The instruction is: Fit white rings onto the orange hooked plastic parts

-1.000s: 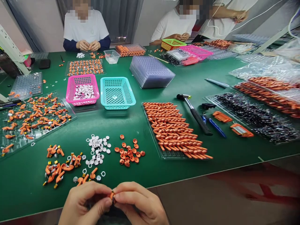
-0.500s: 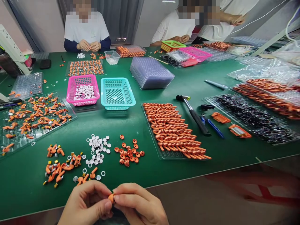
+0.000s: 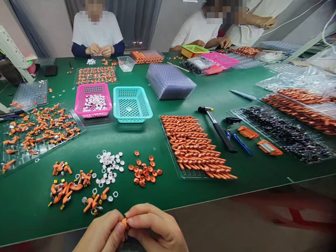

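Just past the table's near edge, my left hand [image 3: 103, 231] pinches a small orange earbud shell [image 3: 124, 223] between thumb and fingers. My right hand [image 3: 154, 224] grips the same shell from the other side, and the fingers hide most of it. Beyond my left hand lies a loose pile of orange earbud parts [image 3: 61, 190] with small metallic and yellow pieces attached. White round caps [image 3: 109, 164] are scattered farther off. To their right sits a group of orange cup-shaped covers [image 3: 144, 171].
A tray of orange stems [image 3: 194, 147] lies right of centre, with a hammer [image 3: 217, 129] beside it. Pink [image 3: 93, 113] and turquoise [image 3: 132, 119] baskets stand mid-table. An earbud tray [image 3: 39, 129] is at left. Stacked clear trays [image 3: 170, 82] stand behind; co-workers sit across.
My left hand has turned and drawn down slightly, its fingers closer together, uncovering more of the nearby earbud parts. Both hands still hold the shell. A co-worker at the back right has moved a hand rightward.
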The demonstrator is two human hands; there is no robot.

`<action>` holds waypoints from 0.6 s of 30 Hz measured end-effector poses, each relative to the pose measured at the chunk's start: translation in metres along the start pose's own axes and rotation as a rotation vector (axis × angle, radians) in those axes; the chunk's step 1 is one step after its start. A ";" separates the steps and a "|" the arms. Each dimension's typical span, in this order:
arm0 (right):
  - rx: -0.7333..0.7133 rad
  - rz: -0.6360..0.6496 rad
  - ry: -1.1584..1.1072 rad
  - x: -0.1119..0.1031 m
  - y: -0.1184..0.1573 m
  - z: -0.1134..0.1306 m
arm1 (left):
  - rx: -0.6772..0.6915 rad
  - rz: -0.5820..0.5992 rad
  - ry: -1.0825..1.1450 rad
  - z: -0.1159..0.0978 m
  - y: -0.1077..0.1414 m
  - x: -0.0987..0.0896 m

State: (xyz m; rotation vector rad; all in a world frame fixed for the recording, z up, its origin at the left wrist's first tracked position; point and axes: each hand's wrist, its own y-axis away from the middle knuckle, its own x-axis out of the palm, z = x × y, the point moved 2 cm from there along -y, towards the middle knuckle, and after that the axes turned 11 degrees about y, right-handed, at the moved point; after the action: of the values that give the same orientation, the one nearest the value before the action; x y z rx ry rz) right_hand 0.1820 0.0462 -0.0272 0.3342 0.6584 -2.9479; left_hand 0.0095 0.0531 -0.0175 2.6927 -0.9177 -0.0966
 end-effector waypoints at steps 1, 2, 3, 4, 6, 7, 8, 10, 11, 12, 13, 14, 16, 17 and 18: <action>-0.004 0.008 -0.006 0.000 0.000 0.000 | 0.013 0.009 -0.033 -0.001 0.000 0.000; -0.006 0.012 -0.010 0.000 0.001 -0.001 | 0.016 0.013 -0.062 -0.002 -0.001 -0.001; -0.005 0.014 -0.010 0.000 0.001 -0.001 | 0.012 0.010 -0.091 -0.003 -0.001 -0.001; -0.004 0.015 -0.007 0.000 0.002 -0.001 | 0.006 0.005 -0.117 -0.004 -0.001 -0.001; -0.003 0.011 0.003 0.000 0.003 -0.002 | 0.001 -0.001 -0.156 -0.005 -0.001 -0.001; -0.003 0.012 0.008 0.000 0.004 -0.002 | 0.008 0.001 -0.168 -0.005 0.000 -0.001; -0.004 0.012 0.013 0.000 0.005 -0.002 | 0.021 0.002 -0.174 -0.004 0.000 -0.001; -0.005 0.017 0.024 0.000 0.005 -0.002 | 0.065 0.011 -0.187 -0.002 0.001 -0.002; -0.008 0.015 0.028 0.000 0.005 -0.002 | 0.079 0.009 -0.197 -0.002 0.001 -0.003; -0.014 0.010 0.031 0.001 0.005 -0.002 | 0.094 0.011 -0.209 -0.002 0.001 -0.003; -0.023 0.002 0.033 0.001 0.005 -0.002 | 0.099 0.011 -0.223 -0.002 0.001 -0.003; -0.030 -0.006 0.035 0.001 0.004 -0.002 | 0.095 0.008 -0.241 -0.002 0.001 -0.004; -0.048 -0.017 0.039 0.001 0.004 -0.001 | 0.107 0.008 -0.265 -0.005 0.001 -0.003; -0.055 -0.017 0.044 0.001 0.004 -0.001 | 0.124 0.006 -0.272 -0.006 0.001 -0.003; -0.064 -0.018 0.051 0.001 0.003 0.000 | 0.141 0.003 -0.278 -0.007 0.001 -0.003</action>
State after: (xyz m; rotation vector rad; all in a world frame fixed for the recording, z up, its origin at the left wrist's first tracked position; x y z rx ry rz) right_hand 0.1819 0.0432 -0.0289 0.4014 0.7643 -2.9358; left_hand 0.0077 0.0555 -0.0105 2.8563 -1.0419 -0.4310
